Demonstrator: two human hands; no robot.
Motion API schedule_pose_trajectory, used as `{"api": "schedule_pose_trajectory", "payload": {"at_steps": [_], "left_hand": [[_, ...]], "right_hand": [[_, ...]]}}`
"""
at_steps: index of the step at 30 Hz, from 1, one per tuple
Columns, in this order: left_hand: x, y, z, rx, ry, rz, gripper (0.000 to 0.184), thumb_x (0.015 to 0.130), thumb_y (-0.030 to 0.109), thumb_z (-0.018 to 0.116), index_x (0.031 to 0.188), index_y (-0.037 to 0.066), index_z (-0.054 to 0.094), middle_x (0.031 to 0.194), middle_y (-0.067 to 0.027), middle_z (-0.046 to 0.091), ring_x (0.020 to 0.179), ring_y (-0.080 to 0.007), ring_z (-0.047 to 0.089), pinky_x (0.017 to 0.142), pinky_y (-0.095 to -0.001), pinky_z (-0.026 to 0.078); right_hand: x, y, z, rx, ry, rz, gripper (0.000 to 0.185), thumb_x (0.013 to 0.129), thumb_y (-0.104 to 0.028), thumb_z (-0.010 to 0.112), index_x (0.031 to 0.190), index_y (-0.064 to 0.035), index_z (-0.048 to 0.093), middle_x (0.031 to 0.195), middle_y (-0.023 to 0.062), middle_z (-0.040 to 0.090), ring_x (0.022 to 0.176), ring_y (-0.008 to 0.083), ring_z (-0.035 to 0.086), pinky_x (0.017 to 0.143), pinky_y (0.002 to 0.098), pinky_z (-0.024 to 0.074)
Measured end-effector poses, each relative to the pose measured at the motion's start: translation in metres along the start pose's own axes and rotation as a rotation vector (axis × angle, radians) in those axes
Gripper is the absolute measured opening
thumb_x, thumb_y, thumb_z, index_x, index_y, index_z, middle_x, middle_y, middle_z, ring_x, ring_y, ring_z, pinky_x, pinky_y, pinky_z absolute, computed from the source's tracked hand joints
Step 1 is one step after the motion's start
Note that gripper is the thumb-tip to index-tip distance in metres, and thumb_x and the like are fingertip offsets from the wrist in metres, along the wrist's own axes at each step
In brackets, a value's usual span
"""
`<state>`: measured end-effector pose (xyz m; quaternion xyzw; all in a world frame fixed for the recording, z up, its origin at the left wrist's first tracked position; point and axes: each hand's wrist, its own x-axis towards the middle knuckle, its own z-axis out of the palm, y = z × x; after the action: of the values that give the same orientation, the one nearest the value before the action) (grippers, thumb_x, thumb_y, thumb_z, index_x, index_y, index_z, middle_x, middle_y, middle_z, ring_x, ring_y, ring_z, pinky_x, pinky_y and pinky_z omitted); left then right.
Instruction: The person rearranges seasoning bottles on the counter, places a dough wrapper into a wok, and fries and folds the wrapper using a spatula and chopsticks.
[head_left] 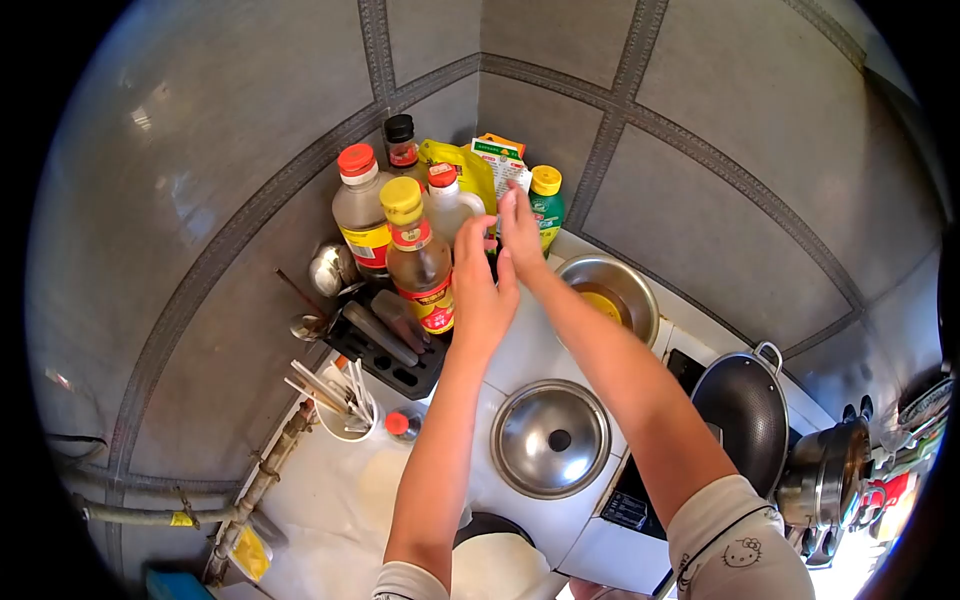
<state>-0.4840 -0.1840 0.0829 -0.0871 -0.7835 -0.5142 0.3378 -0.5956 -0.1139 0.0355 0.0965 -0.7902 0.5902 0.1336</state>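
Observation:
Both hands reach forward among the bottles in the corner. My left hand [484, 285] is beside the yellow-capped sauce bottle [418, 265], its fingers bent and pointing up. My right hand [520, 232] is just right of it, fingers extended, in front of the green bottle with a yellow cap [547, 205]. Between the two hands a small dark and pink item shows in part; whether either hand grips it is unclear. A white jug with a red cap [447, 205] stands behind my left hand. Near my right forearm is a metal bowl [640, 290] with something yellow inside.
A black knife holder [405, 376], a white cup of utensils [345, 430] and a small red-capped bottle [403, 424] stand at left. A metal lid [550, 438] lies centrally. At right are a wok [742, 420] on the stove and stacked pots [822, 480]. Tiled walls enclose the corner.

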Motion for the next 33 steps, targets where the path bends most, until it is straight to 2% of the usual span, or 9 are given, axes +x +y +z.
{"api": "schedule_pose_trajectory", "payload": {"at_steps": [5, 10, 13, 14, 18, 21, 27, 31, 33], "left_hand": [[-0.002, -0.003, 0.001, 0.021, -0.009, -0.008, 0.037, 0.077, 0.002, 0.052, 0.113, 0.002, 0.041, 0.107, -0.0131, 0.048, 0.086, -0.0225, 0.055, 0.073, -0.0329, 0.044], [-0.006, 0.003, 0.001, 0.017, -0.011, -0.038, 0.038, 0.078, 0.002, 0.052, 0.114, 0.002, 0.041, 0.107, -0.0125, 0.048, 0.086, -0.0220, 0.054, 0.073, -0.0319, 0.043], [-0.006, 0.006, 0.001, 0.000, 0.032, -0.047, 0.035, 0.080, 0.002, 0.049, 0.114, 0.002, 0.041, 0.099, -0.0131, 0.051, 0.086, -0.0208, 0.054, 0.075, -0.0311, 0.042], [-0.007, 0.006, 0.001, 0.023, 0.047, -0.056, 0.034, 0.081, 0.003, 0.049, 0.114, 0.002, 0.041, 0.096, -0.0132, 0.052, 0.085, -0.0206, 0.053, 0.075, -0.0311, 0.042], [-0.010, 0.002, 0.005, 0.052, 0.089, -0.072, 0.031, 0.083, 0.002, 0.045, 0.113, 0.001, 0.043, 0.090, -0.0118, 0.053, 0.085, -0.0187, 0.053, 0.077, -0.0303, 0.041], [-0.011, -0.004, 0.008, 0.096, 0.108, -0.051, 0.030, 0.083, 0.002, 0.045, 0.113, 0.002, 0.044, 0.089, -0.0099, 0.053, 0.082, -0.0148, 0.052, 0.073, -0.0269, 0.042], [-0.011, -0.011, 0.008, 0.068, 0.087, -0.074, 0.029, 0.083, 0.002, 0.048, 0.112, 0.003, 0.044, 0.090, -0.0051, 0.049, 0.073, -0.0074, 0.045, 0.060, -0.0198, 0.041], [-0.008, -0.009, 0.016, 0.048, 0.115, -0.014, 0.017, 0.081, -0.001, 0.052, 0.094, 0.003, 0.042, 0.089, -0.0051, 0.048, 0.069, -0.0089, 0.043, 0.062, -0.0202, 0.039], [-0.005, -0.006, 0.022, 0.107, 0.135, -0.039, 0.018, 0.081, -0.001, 0.054, 0.087, 0.004, 0.038, 0.086, -0.0055, 0.048, 0.066, -0.0095, 0.042, 0.062, -0.0198, 0.038]], "right_hand": [[-0.003, 0.028, 0.014, 0.088, 0.004, 0.070, 0.048, 0.085, -0.035, 0.052, 0.121, -0.0063, 0.043, 0.098, 0.0158, 0.061, 0.088, 0.0315, 0.059, 0.076, 0.0369, 0.0456], [0.018, 0.013, 0.007, -0.187, 0.029, -0.129, 0.029, 0.070, -0.028, 0.067, 0.082, -0.0017, 0.061, 0.074, 0.0138, 0.061, 0.067, 0.0336, 0.058, 0.070, 0.0403, 0.0448], [0.023, 0.004, -0.009, -0.462, 0.138, -0.044, 0.026, 0.070, -0.027, 0.067, 0.077, -0.0018, 0.061, 0.070, 0.0146, 0.061, 0.061, 0.0349, 0.057, 0.070, 0.0424, 0.0432], [0.022, -0.003, -0.015, -0.578, 0.144, 0.034, 0.026, 0.070, -0.024, 0.068, 0.080, -0.0008, 0.061, 0.071, 0.0144, 0.060, 0.072, 0.0314, 0.058, 0.062, 0.0397, 0.0446], [0.017, 0.019, -0.008, -0.447, 0.413, -0.271, 0.028, 0.066, -0.024, 0.070, 0.081, -0.0027, 0.060, 0.097, 0.0108, 0.053, 0.091, 0.0287, 0.051, 0.074, 0.0398, 0.0419], [0.011, 0.020, 0.008, -0.172, 0.395, -0.089, 0.067, 0.060, -0.028, 0.074, 0.112, 0.0011, 0.044, 0.105, 0.0189, 0.048, 0.094, 0.0347, 0.049, 0.079, 0.0414, 0.0412], [0.016, 0.033, 0.012, -0.177, 0.229, 0.093, 0.099, 0.052, -0.040, 0.080, 0.123, 0.0055, 0.028, 0.101, 0.0223, 0.057, 0.095, 0.0312, 0.055, 0.080, 0.0354, 0.0437], [0.035, 0.022, -0.003, -0.161, -0.099, 0.324, 0.072, 0.050, -0.043, 0.080, 0.106, -0.0022, 0.058, 0.097, 0.0137, 0.062, 0.087, 0.0275, 0.061, 0.075, 0.0333, 0.0471], [0.039, 0.025, 0.004, -0.214, 0.018, 0.131, 0.043, 0.057, -0.033, 0.076, 0.089, -0.0056, 0.065, 0.090, 0.0129, 0.063, 0.087, 0.0279, 0.059, 0.076, 0.0357, 0.0461]]}}
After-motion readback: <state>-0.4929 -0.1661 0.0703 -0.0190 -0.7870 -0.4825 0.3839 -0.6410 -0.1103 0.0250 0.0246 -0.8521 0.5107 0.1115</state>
